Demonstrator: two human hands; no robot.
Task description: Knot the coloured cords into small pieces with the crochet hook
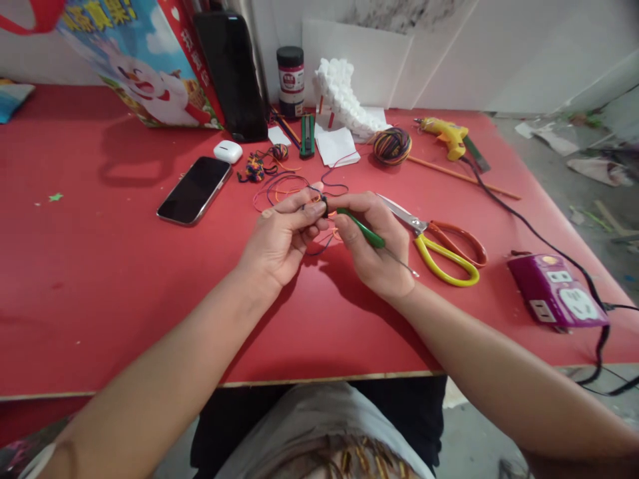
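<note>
My left hand (284, 233) is closed, pinching a small dark piece of yarn work (324, 207) between thumb and fingers. My right hand (377, 243) grips a crochet hook (367, 229) by its green handle; a thin metal end points back toward my wrist. The hook's other end meets the yarn work, hidden by my fingers. Loose multicoloured yarn (279, 189) loops over the table behind and under my hands. Further back sits a ball of variegated yarn (392, 146). Beside my right hand lie scissors (444, 253) with one yellow and one orange handle.
On the red table (124, 299) are a phone (194, 189), a white earphone case (228, 152), a green utility knife (307, 136), a dark-lidded jar (291, 83) and a white bumpy object (344, 100). At right stand a yellow glue gun (446, 135) and a purple power socket (556, 289) with cables.
</note>
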